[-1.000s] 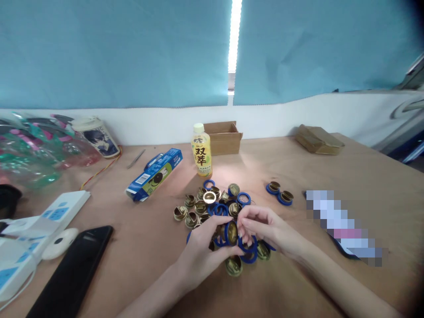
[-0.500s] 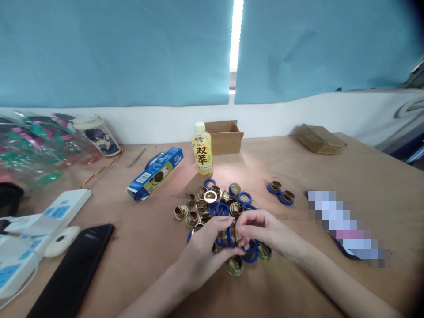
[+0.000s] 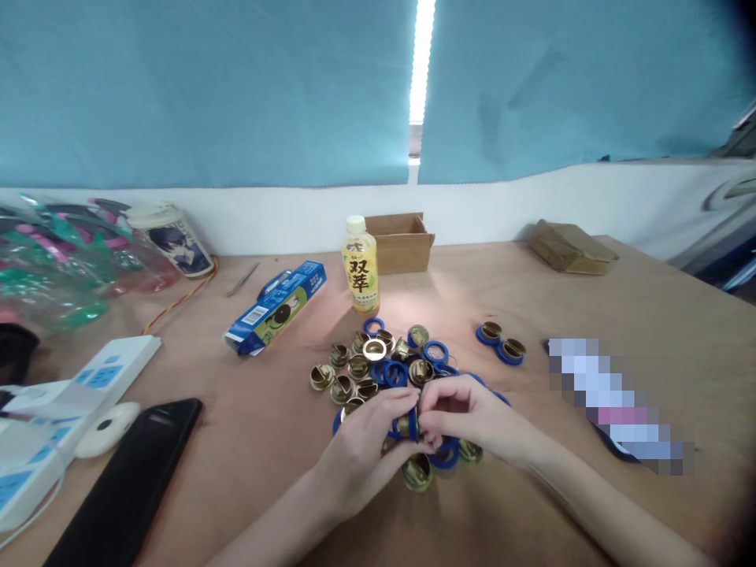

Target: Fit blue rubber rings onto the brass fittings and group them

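Note:
Between my two hands is a brass-coloured metal piece with a blue ring around it, held on edge. My left hand grips it from the left, thumb below and fingers above. The fingertips of my right hand pinch at its right side and partly hide it. Around and beneath the hands lies a pile of brass-coloured metal pieces and loose blue rings. Two brass pieces seated in blue rings lie apart, to the right of the pile.
A yellow drink bottle and an open cardboard box stand behind the pile. To the left are a blue carton, a black phone, power strips, a cup and clear bottles. A blurred-out object lies right.
The held piece has turned slightly in my fingers, and my right hand has shifted a little. A blue ring edge now shows beyond my right hand.

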`<state>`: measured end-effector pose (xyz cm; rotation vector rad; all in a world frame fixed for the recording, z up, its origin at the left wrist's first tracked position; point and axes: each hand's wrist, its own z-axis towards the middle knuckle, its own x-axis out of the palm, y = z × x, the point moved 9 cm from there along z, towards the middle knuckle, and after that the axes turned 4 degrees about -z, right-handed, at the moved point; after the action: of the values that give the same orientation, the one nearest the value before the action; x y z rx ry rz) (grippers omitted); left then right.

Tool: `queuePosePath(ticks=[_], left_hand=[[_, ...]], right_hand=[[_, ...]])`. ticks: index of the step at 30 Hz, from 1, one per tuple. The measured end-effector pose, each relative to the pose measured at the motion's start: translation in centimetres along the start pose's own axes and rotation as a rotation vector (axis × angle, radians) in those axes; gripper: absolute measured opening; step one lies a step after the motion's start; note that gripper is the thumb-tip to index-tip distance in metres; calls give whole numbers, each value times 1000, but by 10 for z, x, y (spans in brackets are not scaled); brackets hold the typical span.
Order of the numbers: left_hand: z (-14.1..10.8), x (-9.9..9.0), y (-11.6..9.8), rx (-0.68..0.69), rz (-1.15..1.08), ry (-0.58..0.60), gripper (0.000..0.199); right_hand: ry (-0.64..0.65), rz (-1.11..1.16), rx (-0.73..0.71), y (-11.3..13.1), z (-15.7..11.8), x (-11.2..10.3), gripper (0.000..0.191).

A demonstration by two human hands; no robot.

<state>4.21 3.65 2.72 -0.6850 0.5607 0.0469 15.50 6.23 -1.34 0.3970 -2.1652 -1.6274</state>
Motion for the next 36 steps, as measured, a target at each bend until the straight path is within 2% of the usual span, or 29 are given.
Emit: queuePosePath(ticks=[14, 21, 26, 30, 36], left_hand=[[-5, -2, -1, 38, -35, -63, 45], [-3, -2, -3, 21, -41, -35, 44], [3, 0, 4, -147, -51, 25, 48], [1, -2, 9, -237, -68, 4, 51], [-2, 5, 25, -420, -271, -2, 38]], right_hand=[[-9, 3, -38, 2, 0, 1, 30], [-3, -13, -16, 2, -1, 1, 31], [-35, -46, -63, 8, -2, -2, 34], [-94, -40, -90, 10, -3, -3, 37], [-135, 28, -31, 0, 0, -3, 39]])
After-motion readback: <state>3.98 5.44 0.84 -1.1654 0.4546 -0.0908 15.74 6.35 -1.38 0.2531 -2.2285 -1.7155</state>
